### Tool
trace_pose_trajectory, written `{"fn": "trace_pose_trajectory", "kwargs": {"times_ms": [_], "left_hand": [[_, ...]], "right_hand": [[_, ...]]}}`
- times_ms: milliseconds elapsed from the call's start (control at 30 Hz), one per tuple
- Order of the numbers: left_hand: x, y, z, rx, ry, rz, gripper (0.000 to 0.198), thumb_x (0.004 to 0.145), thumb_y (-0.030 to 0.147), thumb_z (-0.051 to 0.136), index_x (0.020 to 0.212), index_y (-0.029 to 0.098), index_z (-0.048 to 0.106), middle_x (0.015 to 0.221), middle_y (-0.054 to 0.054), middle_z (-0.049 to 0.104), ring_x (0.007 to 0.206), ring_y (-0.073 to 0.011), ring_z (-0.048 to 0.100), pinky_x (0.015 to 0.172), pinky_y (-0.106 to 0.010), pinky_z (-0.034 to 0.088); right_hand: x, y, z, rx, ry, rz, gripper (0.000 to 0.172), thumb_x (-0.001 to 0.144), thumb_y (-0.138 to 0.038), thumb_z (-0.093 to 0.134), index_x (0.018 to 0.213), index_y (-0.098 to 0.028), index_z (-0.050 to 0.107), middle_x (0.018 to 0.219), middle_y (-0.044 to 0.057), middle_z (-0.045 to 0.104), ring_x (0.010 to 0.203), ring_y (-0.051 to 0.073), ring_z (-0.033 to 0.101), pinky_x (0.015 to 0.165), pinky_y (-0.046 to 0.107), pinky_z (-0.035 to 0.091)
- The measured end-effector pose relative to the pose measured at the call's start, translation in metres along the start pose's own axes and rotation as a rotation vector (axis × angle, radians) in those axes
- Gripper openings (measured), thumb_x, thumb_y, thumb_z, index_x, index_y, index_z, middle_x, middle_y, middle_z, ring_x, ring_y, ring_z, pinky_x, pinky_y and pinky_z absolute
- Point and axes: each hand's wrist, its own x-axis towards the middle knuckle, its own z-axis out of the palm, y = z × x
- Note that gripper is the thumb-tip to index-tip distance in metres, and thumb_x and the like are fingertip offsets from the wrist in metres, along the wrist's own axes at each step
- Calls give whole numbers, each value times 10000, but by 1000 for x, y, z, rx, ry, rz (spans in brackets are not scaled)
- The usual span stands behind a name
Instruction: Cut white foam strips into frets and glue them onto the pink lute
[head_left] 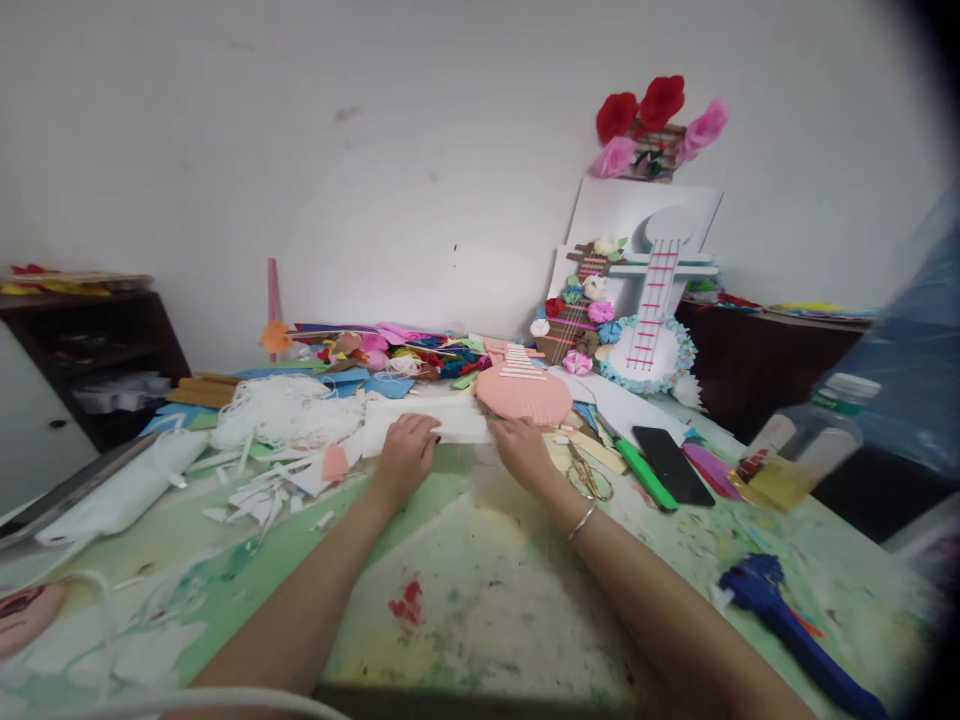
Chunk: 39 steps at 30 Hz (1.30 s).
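Note:
Both my hands rest on a white sheet of foam (450, 418) lying across the middle of the paint-stained table (480, 590). My left hand (406, 450) is curled, its fingers pinching the sheet's near edge. My right hand (523, 448), with a bangle at the wrist, presses its closed fingers on the sheet's right end. Just behind my right hand lies a pink guitar-shaped foam piece (523, 388) with white strips across its neck.
Scissors (587, 474), a green-handled knife (642, 472) and a black phone (672, 464) lie to the right. A plastic bottle (806, 445) and a blue glue gun (787, 625) sit farther right. White scraps (277, 410), coloured foam bits (405, 350) and decorated guitar models (649, 320) crowd the back.

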Motion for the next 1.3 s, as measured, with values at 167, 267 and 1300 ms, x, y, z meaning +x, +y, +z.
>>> {"fn": "trace_pose_trajectory", "kwargs": {"times_ms": [167, 267, 1300], "left_hand": [[-21, 47, 3, -192, -67, 219, 413, 895, 248, 359, 1262, 107, 486, 1298, -157, 505, 1256, -238, 399, 1079, -390, 273], [-34, 78, 13, -290, -453, 476, 523, 861, 413, 471, 1358, 263, 407, 1393, -40, 452, 1270, -191, 415, 1064, -270, 300], [-1, 16, -9, 205, -259, -261, 315, 873, 249, 395, 981, 180, 683, 1019, -114, 692, 987, -238, 617, 890, -328, 423]], "right_hand": [[-20, 35, -32, 38, 217, 350, 353, 742, -76, 420, 994, -161, 653, 839, 115, 701, 763, 240, 609, 684, 309, 384], [-37, 52, -44, 101, 331, 499, 319, 760, -164, 420, 953, -152, 674, 787, 107, 698, 701, 242, 604, 629, 304, 386], [-51, 44, -49, 508, 510, 539, 232, 786, -321, 482, 936, -178, 587, 716, 28, 633, 595, 174, 537, 611, 280, 378]]}}
